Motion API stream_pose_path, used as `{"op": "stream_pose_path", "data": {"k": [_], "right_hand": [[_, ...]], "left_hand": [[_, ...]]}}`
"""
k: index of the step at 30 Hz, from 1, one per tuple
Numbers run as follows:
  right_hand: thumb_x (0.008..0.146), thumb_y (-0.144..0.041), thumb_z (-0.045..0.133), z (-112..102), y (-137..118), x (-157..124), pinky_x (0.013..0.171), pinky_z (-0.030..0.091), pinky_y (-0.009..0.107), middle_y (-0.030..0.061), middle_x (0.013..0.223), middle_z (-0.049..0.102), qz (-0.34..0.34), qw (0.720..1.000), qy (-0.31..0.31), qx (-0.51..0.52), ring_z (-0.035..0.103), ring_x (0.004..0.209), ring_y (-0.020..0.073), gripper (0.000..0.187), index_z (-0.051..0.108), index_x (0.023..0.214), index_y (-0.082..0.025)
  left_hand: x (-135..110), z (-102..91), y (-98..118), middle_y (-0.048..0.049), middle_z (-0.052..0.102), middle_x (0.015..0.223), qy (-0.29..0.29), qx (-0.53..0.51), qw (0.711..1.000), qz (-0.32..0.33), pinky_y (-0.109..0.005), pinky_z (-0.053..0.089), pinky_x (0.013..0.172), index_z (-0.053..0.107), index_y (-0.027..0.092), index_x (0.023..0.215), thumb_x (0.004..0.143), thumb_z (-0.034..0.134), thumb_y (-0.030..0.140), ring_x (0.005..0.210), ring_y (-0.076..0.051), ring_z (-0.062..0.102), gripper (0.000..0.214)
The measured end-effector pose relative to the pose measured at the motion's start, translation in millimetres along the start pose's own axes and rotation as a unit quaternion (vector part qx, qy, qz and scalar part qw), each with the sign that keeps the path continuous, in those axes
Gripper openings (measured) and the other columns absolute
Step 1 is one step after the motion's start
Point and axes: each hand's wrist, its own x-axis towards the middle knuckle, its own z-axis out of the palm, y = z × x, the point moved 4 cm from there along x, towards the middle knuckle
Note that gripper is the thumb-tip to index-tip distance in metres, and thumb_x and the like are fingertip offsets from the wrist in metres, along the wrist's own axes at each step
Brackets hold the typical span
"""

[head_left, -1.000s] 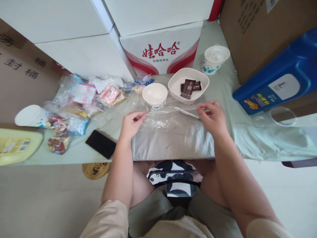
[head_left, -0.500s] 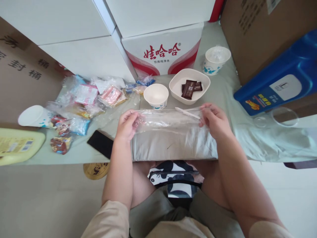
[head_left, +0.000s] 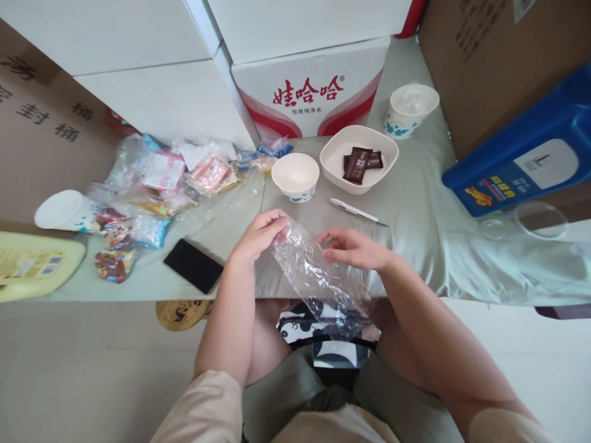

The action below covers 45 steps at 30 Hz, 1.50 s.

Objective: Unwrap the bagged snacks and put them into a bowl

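Note:
A clear plastic bag (head_left: pixel 318 277) hangs slantwise over the table's front edge, its top end pinched by my left hand (head_left: pixel 262 237). My right hand (head_left: pixel 353 248) is beside the bag's upper right side with its fingers loosely curled and apart; whether a fingertip brushes the film is hard to see. Beyond my hands stands a white paper bowl (head_left: pixel 295 175) with a blue leaf print. To its right, a cream squarish bowl (head_left: pixel 330 154) holds brown wrapped snack bars (head_left: pixel 357 165). A white pen (head_left: pixel 355 210) lies in front of that bowl.
Packaged items in plastic (head_left: pixel 175 175) are heaped at left, near a tipped paper cup (head_left: pixel 64 210) and a black phone (head_left: pixel 194 264). A cup with plastic (head_left: pixel 410 111), a blue bottle (head_left: pixel 521 147) and a clear lid (head_left: pixel 540 220) are at right. Boxes (head_left: pixel 309 92) line the back.
The bag was stretched level between both hands; now it dangles from my left hand. My right hand has moved left and down, off the bag's far end, uncovering the pen.

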Motion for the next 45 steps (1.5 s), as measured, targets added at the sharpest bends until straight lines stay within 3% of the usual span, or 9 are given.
{"op": "stream_pose_path", "data": {"k": [6,13,16,20,23,30,33,40,45], "right_hand": [[0.087,-0.052,0.071,-7,-6,-5,0.052,0.038,0.024,-0.0071,0.053,0.051,-0.020,0.997,0.055,0.045,0.046,0.050,0.0086,0.036,0.058,0.075,-0.020],[0.087,-0.057,0.070,-15,-7,-7,0.057,0.043,0.029,-0.0052,0.054,0.051,-0.034,0.992,0.115,0.046,0.051,0.051,0.0118,0.040,0.057,0.072,-0.022],[0.087,-0.062,0.068,-16,-10,-6,0.060,0.047,0.031,-0.0043,0.056,0.054,-0.060,0.985,0.154,0.046,0.054,0.053,0.0128,0.043,0.056,0.072,-0.023],[0.085,-0.068,0.067,-17,-13,-5,0.062,0.051,0.034,-0.0043,0.057,0.054,-0.080,0.975,0.199,0.059,0.055,0.055,0.0139,0.047,0.054,0.072,-0.025],[0.083,-0.069,0.068,-18,-15,-6,0.060,0.052,0.035,-0.0043,0.057,0.054,-0.087,0.970,0.217,0.070,0.053,0.054,0.0137,0.048,0.054,0.072,-0.025],[0.083,-0.066,0.070,-18,-14,-7,0.058,0.050,0.032,-0.0056,0.053,0.052,-0.088,0.969,0.221,0.073,0.053,0.051,0.0125,0.047,0.053,0.069,-0.024],[0.084,-0.065,0.068,-18,-13,-7,0.057,0.050,0.030,-0.0052,0.055,0.055,-0.089,0.968,0.220,0.085,0.055,0.052,0.0121,0.045,0.053,0.072,-0.024],[0.081,-0.051,0.077,-1,-3,-3,0.044,0.034,0.023,-0.0070,0.053,0.055,0.022,0.999,0.022,0.031,0.047,0.044,0.0082,0.036,0.060,0.085,-0.021],[0.088,-0.052,0.069,-7,-5,2,0.056,0.045,0.026,-0.0042,0.063,0.059,-0.094,0.983,0.149,0.041,0.054,0.057,0.0104,0.033,0.058,0.084,-0.022]], "left_hand": [[-7,6.0,2,0.0014,0.069,0.070,-0.107,-0.023,0.994,-0.013,-0.022,0.049,0.061,0.060,0.020,0.085,0.063,0.090,0.038,0.061,-0.012,0.063,0.042],[-3,-3.0,1,0.0071,0.053,0.061,-0.026,-0.183,0.982,0.037,-0.019,0.040,0.046,0.059,0.022,0.085,0.060,0.092,0.043,0.048,-0.008,0.050,0.047],[2,-2.6,1,0.0050,0.058,0.069,-0.003,-0.257,0.965,0.057,-0.021,0.049,0.056,0.062,0.023,0.093,0.056,0.094,0.043,0.059,-0.010,0.058,0.053],[7,3.0,-4,-0.0034,0.072,0.095,-0.006,-0.241,0.970,0.016,-0.026,0.058,0.075,0.065,0.022,0.099,0.057,0.094,0.040,0.089,-0.018,0.073,0.054],[7,6.8,-7,-0.0057,0.075,0.091,-0.042,-0.202,0.978,-0.029,-0.026,0.058,0.069,0.065,0.019,0.098,0.060,0.092,0.038,0.085,-0.019,0.075,0.050],[2,-0.9,1,0.0054,0.063,0.060,0.037,-0.177,0.983,-0.017,-0.015,0.042,0.041,0.053,0.020,0.078,0.059,0.091,0.040,0.046,-0.009,0.061,0.047],[0,2.1,0,0.0053,0.065,0.058,-0.001,-0.164,0.985,-0.045,-0.016,0.037,0.034,0.052,0.023,0.087,0.058,0.091,0.051,0.041,-0.012,0.060,0.056],[-2,-8.5,4,0.0065,0.062,0.052,0.019,-0.152,0.988,0.017,-0.015,0.040,0.037,0.054,0.020,0.079,0.058,0.094,0.042,0.039,-0.009,0.057,0.050],[-1,-17.8,4,0.0031,0.075,0.075,0.025,-0.295,0.953,0.061,-0.021,0.055,0.054,0.063,0.024,0.100,0.057,0.094,0.051,0.060,-0.013,0.070,0.060]]}}
